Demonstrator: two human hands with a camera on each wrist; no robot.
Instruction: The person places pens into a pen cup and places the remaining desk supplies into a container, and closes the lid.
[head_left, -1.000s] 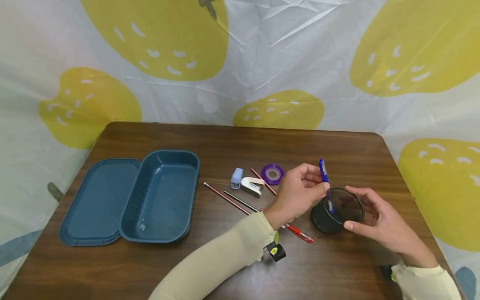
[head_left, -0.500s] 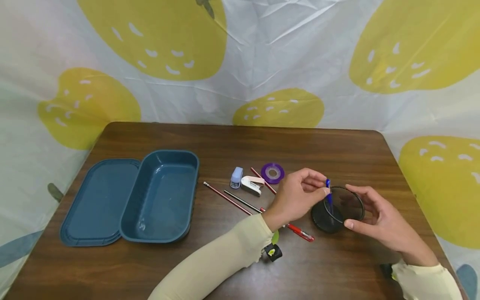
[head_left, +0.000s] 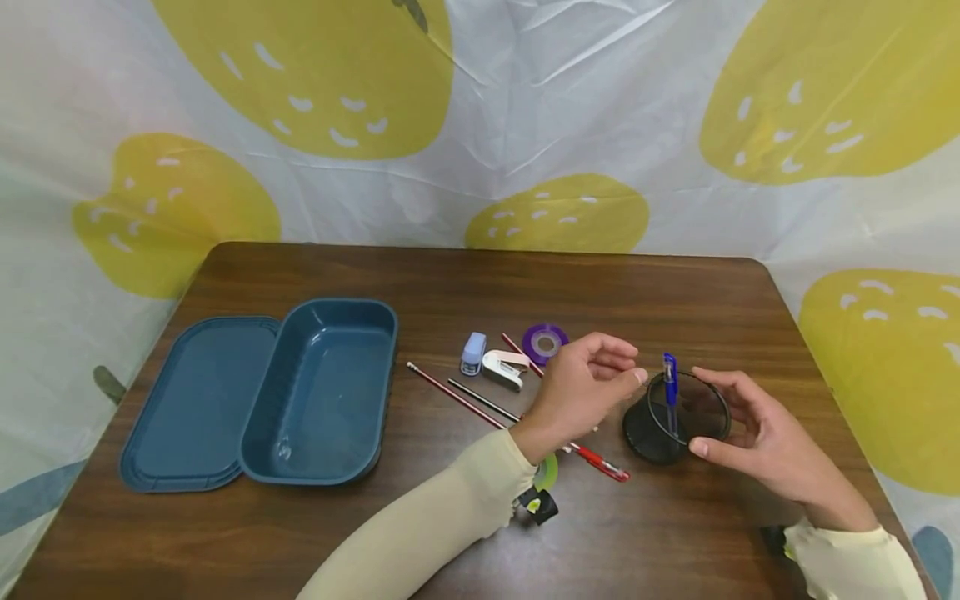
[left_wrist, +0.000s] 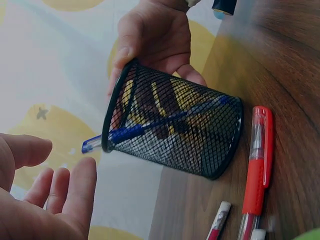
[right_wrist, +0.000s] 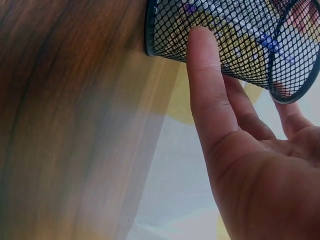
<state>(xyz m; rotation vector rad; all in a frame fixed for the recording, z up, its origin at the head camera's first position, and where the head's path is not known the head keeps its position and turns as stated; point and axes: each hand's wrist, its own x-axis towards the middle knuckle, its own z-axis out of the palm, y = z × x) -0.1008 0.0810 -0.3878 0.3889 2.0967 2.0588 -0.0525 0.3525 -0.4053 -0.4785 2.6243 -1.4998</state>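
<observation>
In the head view, the left hand point(head_left: 585, 383) is no longer pinching the blue pen point(head_left: 671, 382), which is now leaning inside the mesh cup point(head_left: 651, 439) at the scene's right, so its placing looks finished. In the left wrist view, that hand's thumb and fingers are standing loosely apart, holding nothing, while the pen's end is poking past the rim. In the right wrist view, the right hand point(right_wrist: 250, 155) is gripping the cup, steadying it, seemingly.

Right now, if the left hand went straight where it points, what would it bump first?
Probably the slim blue pen sticking out of the black round mesh cup; depth is unclear.
</observation>
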